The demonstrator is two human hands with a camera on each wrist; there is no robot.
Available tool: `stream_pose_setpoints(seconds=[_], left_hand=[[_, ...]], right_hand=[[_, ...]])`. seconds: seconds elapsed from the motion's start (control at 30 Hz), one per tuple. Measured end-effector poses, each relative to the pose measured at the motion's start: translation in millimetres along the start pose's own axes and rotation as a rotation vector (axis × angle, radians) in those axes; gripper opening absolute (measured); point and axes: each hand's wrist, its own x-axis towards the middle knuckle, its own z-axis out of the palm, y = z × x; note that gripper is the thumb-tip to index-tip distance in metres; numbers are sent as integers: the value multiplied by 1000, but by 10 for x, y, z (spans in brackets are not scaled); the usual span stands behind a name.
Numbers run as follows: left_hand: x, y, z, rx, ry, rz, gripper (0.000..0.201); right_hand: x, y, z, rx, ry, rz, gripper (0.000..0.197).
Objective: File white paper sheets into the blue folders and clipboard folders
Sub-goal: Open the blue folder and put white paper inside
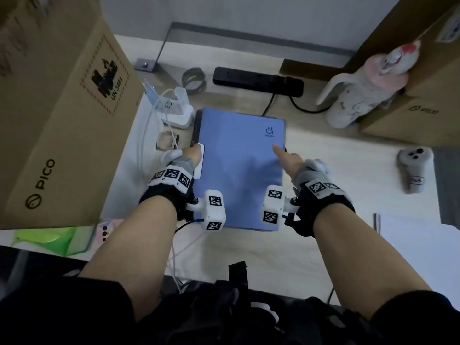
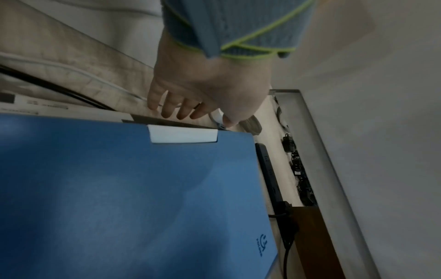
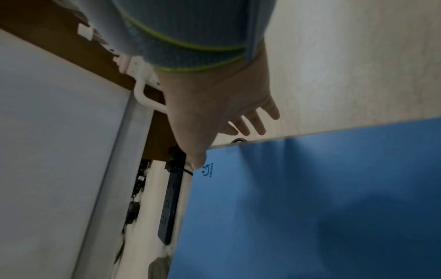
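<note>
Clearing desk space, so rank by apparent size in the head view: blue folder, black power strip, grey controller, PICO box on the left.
1. PICO box, though its nearness to the camera inflates it.
2. blue folder.
3. black power strip.
4. grey controller.

The last two look close; the strip is longer and lies farther away.

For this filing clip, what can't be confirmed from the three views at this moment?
- Whether sheets are inside the closed blue folder: its cover hides them in all views.
- Left hand fingertips: head view hides them behind the folder's edge; wrist view is unclear on contact.
- White paper sheets: cut off by the head view's right edge.
</note>
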Motion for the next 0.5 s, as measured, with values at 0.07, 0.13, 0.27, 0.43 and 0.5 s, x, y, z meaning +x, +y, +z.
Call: stream_pose_setpoints(seconds=[0.07,0.13,0.27,0.43,0.5], left_hand=[[24,13,4,9,1,3,46],[126,-21,36,-16,13,-9,41],[191,-44,53,-11,4,-18,48],[291,-52,43,-170,-77,-33,52],[366,-73,36,-254,-82,-40,55]], right_hand=[[-9,-21,-21,62,-38,13,100],[38,22,-4,109,-72,48,117],[26,20,61,241,-117,41,93],[40,33,64,412,-96,49,75],[28,39,64,493,-103,55,75]])
